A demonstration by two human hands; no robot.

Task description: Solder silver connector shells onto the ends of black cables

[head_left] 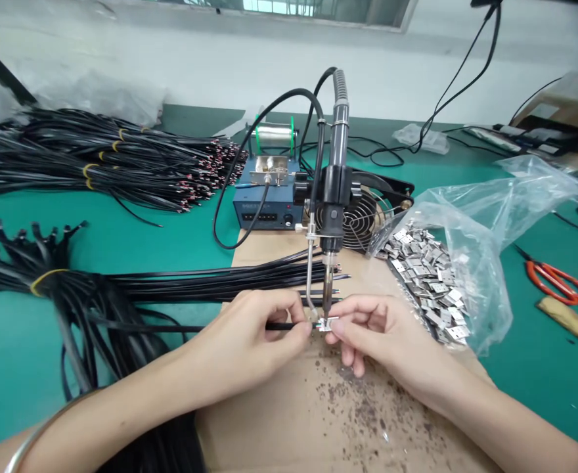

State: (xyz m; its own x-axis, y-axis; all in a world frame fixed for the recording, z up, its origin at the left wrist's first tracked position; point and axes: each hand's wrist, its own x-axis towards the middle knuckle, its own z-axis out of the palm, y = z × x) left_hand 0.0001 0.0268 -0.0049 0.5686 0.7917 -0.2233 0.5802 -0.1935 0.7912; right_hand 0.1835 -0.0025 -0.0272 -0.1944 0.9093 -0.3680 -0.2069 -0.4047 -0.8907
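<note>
My left hand [269,328] pinches a black cable [282,325] close to its stripped end. Between thumb and fingers, my right hand [372,328] grips a small silvery metal plate [326,324]. The cable end meets the plate directly under the tip of the upright soldering iron [328,282], which is clamped in a stand. Beside the iron, a thin metal solder feed tube [310,263] curves down to the same spot. The exact contact of tip, wire and plate is too small to make out.
Behind stands a blue soldering unit [269,207] with a solder spool [274,136]. A fan [355,220] sits behind the iron. Right are a plastic bag of metal plates [437,282] and red-handled scissors [559,281]. Cable bundles [96,157] lie left; cardboard [264,420] covers the front.
</note>
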